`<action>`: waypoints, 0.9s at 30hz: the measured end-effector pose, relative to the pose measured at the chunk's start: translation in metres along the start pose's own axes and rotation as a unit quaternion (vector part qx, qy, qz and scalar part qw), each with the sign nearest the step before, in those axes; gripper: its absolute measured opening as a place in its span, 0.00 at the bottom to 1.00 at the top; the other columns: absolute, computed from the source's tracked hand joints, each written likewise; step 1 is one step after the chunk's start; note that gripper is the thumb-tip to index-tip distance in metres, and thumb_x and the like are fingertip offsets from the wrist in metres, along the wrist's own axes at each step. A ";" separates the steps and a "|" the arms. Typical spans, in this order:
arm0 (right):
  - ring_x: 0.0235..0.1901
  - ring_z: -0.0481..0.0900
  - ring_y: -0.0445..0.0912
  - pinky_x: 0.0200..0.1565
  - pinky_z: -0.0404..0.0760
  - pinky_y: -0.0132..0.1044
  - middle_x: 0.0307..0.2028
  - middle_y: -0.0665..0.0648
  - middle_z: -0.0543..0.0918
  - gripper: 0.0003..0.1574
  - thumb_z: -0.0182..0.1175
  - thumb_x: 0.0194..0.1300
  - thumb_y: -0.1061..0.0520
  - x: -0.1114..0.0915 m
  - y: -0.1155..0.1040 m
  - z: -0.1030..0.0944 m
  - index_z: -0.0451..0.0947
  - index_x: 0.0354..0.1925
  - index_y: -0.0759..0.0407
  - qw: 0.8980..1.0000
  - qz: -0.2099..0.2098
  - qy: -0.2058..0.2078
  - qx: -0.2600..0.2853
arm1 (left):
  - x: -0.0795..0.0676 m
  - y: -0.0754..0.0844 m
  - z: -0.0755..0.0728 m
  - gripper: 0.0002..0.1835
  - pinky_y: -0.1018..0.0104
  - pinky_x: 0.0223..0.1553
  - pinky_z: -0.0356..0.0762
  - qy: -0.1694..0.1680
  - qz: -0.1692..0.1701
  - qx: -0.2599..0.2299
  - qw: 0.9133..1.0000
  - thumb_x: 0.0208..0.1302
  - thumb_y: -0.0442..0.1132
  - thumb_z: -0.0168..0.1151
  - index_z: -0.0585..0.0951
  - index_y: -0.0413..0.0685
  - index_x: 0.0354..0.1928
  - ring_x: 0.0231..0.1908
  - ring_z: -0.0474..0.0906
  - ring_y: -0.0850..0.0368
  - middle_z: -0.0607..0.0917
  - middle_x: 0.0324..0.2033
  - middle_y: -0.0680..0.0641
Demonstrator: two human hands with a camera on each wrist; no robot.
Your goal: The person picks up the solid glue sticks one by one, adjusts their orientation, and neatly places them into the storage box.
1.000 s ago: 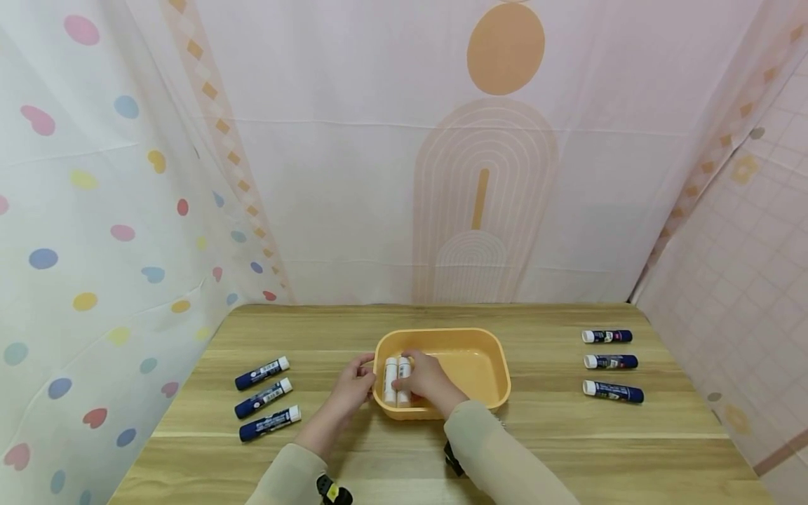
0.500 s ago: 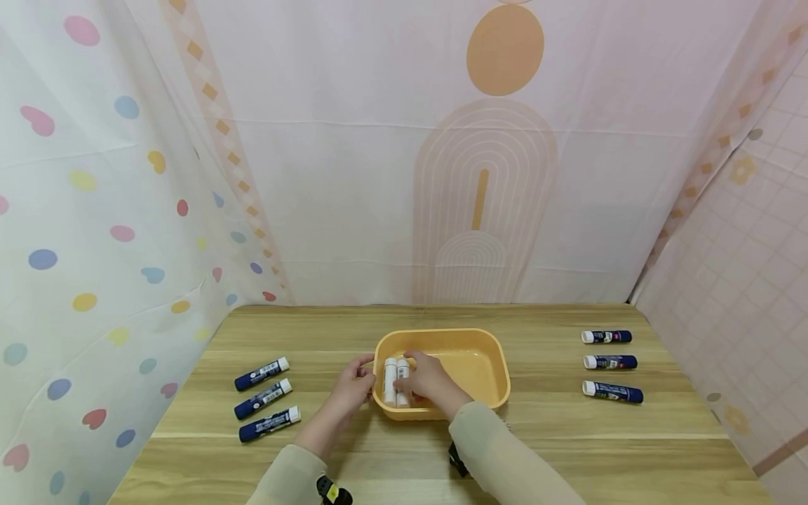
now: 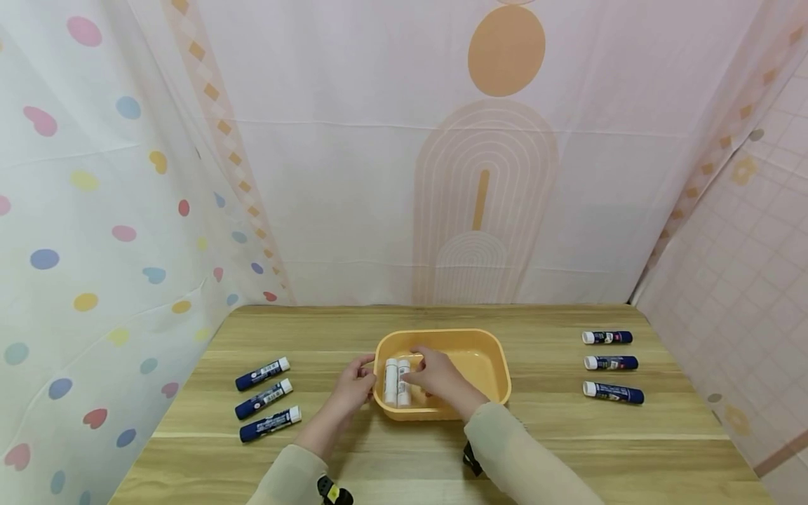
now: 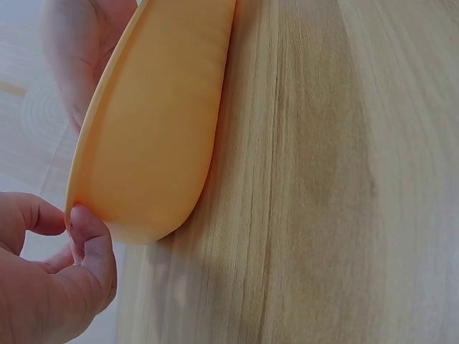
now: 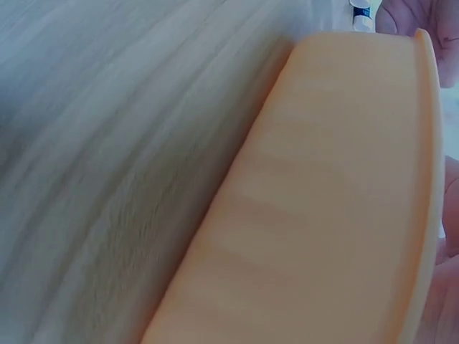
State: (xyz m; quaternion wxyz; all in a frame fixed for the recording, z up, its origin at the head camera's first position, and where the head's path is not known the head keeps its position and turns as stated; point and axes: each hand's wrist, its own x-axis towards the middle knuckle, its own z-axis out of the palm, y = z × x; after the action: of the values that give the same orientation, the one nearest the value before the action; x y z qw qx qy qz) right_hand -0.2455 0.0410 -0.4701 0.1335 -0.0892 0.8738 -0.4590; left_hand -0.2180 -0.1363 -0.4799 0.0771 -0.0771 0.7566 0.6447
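A yellow-orange plastic basin (image 3: pixel 476 372) stands in the middle of the table. Two white glue sticks (image 3: pixel 391 384) lie side by side in its left end. My left hand (image 3: pixel 350 390) pinches the basin's left rim between thumb and finger; the left wrist view shows that thumb (image 4: pixel 90 229) against the outer wall. Over the inside of the basin, my right hand (image 3: pixel 442 377) has its thumb and fingers spread, just right of the white sticks, with nothing between them. In the right wrist view the basin's outer wall (image 5: pixel 323 179) covers most of that hand.
Three blue glue sticks with white caps lie on the left of the table, the middle one (image 3: pixel 263 399) slightly tilted. Three similar ones, including the middle one (image 3: pixel 610 362), lie at the right. A patterned curtain (image 3: pixel 341 196) hangs behind the wooden table (image 3: pixel 543 449).
My right hand has let go of the right white glue stick and drawn a little to the right. The left hand stays at the basin's rim.
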 end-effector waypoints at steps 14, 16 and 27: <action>0.62 0.67 0.59 0.62 0.64 0.57 0.61 0.61 0.71 0.34 0.63 0.60 0.47 -0.021 0.007 -0.023 0.68 0.63 0.53 0.956 -0.156 0.060 -0.241 | 0.001 -0.001 0.001 0.28 0.68 0.28 0.71 0.000 0.003 -0.005 1.000 0.60 0.27 0.47 0.64 0.35 0.65 0.28 0.67 0.59 0.69 0.35 0.46; 0.64 0.64 0.60 0.65 0.59 0.59 0.64 0.60 0.69 0.35 0.62 0.61 0.46 -0.023 0.011 -0.026 0.67 0.64 0.52 0.948 -0.166 0.064 -0.262 | 0.002 -0.002 0.002 0.28 0.68 0.28 0.71 0.000 0.002 -0.004 1.000 0.60 0.27 0.47 0.65 0.36 0.65 0.28 0.67 0.59 0.69 0.35 0.46; 0.70 0.52 0.62 0.66 0.47 0.66 0.70 0.60 0.58 0.38 0.59 0.62 0.43 -0.042 0.031 -0.051 0.62 0.68 0.50 0.939 -0.183 0.071 -0.283 | 0.003 -0.005 0.000 0.28 0.68 0.28 0.72 -0.001 -0.002 -0.004 1.000 0.60 0.27 0.46 0.64 0.36 0.65 0.28 0.67 0.59 0.69 0.36 0.45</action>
State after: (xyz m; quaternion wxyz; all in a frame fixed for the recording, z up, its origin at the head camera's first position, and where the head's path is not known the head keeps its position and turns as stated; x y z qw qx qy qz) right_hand -0.2230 0.1101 -0.4614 -0.0457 -0.2495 0.9433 -0.2143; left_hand -0.2200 -0.1370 -0.4852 0.0787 -0.0788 0.7539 0.6475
